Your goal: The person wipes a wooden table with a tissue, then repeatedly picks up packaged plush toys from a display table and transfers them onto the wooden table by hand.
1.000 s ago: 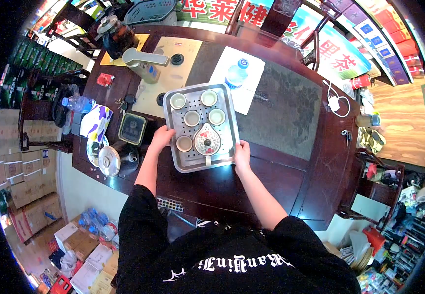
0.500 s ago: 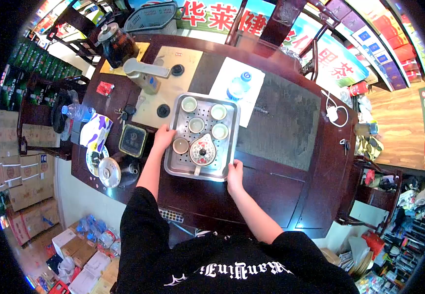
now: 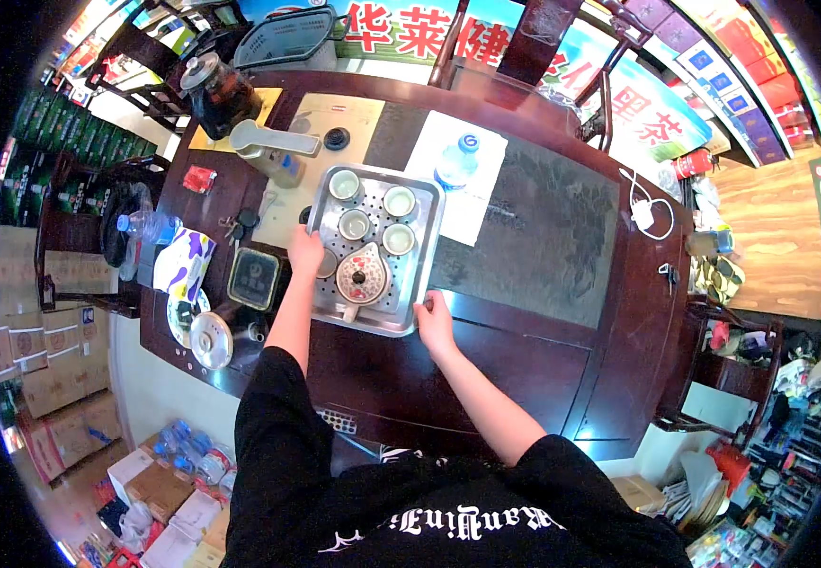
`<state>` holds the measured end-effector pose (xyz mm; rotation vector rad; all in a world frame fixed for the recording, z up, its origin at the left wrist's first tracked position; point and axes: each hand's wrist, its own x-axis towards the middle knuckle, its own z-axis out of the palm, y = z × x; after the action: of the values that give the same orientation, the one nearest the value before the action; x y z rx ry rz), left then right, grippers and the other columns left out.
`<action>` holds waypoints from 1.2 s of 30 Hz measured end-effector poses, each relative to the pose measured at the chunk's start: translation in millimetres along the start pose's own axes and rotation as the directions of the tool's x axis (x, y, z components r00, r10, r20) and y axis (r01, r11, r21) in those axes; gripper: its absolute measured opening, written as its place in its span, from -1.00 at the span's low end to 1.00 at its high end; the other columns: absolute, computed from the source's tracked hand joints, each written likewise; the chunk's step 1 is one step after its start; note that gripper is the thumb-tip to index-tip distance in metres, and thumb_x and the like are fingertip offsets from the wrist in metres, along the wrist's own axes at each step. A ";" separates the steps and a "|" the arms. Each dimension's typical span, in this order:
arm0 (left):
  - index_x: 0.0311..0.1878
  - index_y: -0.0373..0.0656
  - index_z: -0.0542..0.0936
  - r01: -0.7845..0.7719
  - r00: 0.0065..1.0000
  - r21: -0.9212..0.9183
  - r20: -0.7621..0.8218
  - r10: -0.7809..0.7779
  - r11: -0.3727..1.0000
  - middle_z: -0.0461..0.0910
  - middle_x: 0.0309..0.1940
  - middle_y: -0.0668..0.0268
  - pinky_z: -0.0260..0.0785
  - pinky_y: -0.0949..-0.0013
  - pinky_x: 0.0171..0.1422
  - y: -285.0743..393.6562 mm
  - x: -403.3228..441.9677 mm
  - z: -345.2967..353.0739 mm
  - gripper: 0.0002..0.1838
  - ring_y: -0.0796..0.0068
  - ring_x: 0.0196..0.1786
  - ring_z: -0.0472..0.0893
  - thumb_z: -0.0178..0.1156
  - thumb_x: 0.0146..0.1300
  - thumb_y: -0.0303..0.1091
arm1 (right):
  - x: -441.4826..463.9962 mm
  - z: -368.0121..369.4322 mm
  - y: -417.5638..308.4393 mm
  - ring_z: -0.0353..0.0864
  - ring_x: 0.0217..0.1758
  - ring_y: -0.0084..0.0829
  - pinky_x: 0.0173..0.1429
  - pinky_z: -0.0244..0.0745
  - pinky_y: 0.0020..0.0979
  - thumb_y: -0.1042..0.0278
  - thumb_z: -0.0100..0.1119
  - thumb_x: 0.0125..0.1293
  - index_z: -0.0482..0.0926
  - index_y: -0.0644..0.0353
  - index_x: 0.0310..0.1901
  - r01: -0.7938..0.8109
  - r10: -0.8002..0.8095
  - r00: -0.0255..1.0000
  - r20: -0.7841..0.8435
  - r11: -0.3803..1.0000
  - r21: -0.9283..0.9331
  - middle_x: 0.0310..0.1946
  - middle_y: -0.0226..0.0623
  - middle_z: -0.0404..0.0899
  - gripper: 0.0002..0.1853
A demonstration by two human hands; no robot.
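Note:
A metal tray [image 3: 414, 295] with a perforated surface is gripped at both sides. My left hand [image 3: 305, 252] is closed on its left edge, and my right hand [image 3: 433, 316] is closed at its lower right edge. On the tray stand several small cups, among them a top-left cup [image 3: 344, 185] and a right cup [image 3: 398, 239]. Another cup is partly hidden by my left hand. A patterned teapot [image 3: 363, 275] with a dark knob sits near the tray's front, its handle toward me.
Left on the dark wooden table [image 3: 486, 364] are a glass kettle [image 3: 225, 99], a water dispenser [image 3: 276, 147], a square dark dish [image 3: 253, 277] and a silver-lidded pot [image 3: 212, 340]. A water bottle [image 3: 457, 163] stands on white paper beyond the tray. A white cable [image 3: 645, 210] lies right.
Both hands have moved the tray left and slightly away from me, with the cups and teapot still on it. The tray now covers part of a black round piece on its left.

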<state>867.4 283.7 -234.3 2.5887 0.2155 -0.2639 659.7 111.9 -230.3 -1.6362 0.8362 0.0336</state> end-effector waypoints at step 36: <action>-0.46 -0.28 0.48 -0.694 0.474 -0.410 0.359 0.804 0.592 0.51 -0.14 0.15 0.23 0.16 0.09 106.9 -407.3 15.5 -0.86 0.03 -0.03 0.44 0.13 0.11 -0.40 | -272.9 -313.8 106.0 0.56 -0.25 -0.28 -0.14 0.44 -0.35 0.30 0.08 0.14 0.46 0.22 -0.16 -0.095 0.024 0.975 -0.222 0.944 -0.316 -0.30 -0.15 0.54 -0.75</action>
<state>492.6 143.7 -102.3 2.0284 -1.0485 -0.5407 271.0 -26.2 -112.2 -1.9483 1.0910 0.0389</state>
